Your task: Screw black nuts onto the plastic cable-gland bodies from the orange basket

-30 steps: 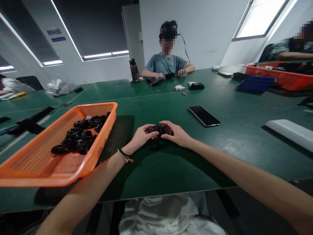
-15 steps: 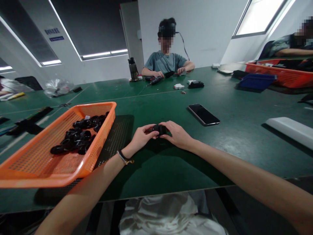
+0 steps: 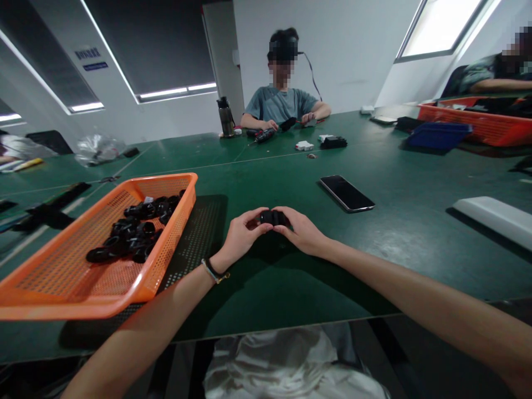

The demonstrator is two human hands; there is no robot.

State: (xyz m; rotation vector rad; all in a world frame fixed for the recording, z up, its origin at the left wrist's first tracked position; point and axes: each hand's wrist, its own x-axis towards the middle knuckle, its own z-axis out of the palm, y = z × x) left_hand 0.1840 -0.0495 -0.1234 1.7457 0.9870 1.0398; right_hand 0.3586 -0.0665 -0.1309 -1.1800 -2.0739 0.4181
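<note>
My left hand [image 3: 241, 235] and my right hand [image 3: 302, 230] meet over the green table [image 3: 266, 282] and both grip a small black round part [image 3: 272, 217] between their fingertips. The part sits just above the tabletop and is partly hidden by my fingers. To the left, an orange mesh basket [image 3: 62, 282] holds several black ring-shaped parts [image 3: 133, 233]. It rests on a dark perforated mat [image 3: 203, 227].
A black phone [image 3: 347, 194] lies face up beyond my right hand. A white flat bar [image 3: 494, 219] lies at the right. Across the table a person [image 3: 285, 105] handles small items beside a bottle [image 3: 225, 117]. An orange tray [image 3: 482, 124] and blue tray [image 3: 438, 136] stand far right.
Both hands stayed together on the black part and lifted it slightly, with small finger shifts. The basket and phone have not moved.
</note>
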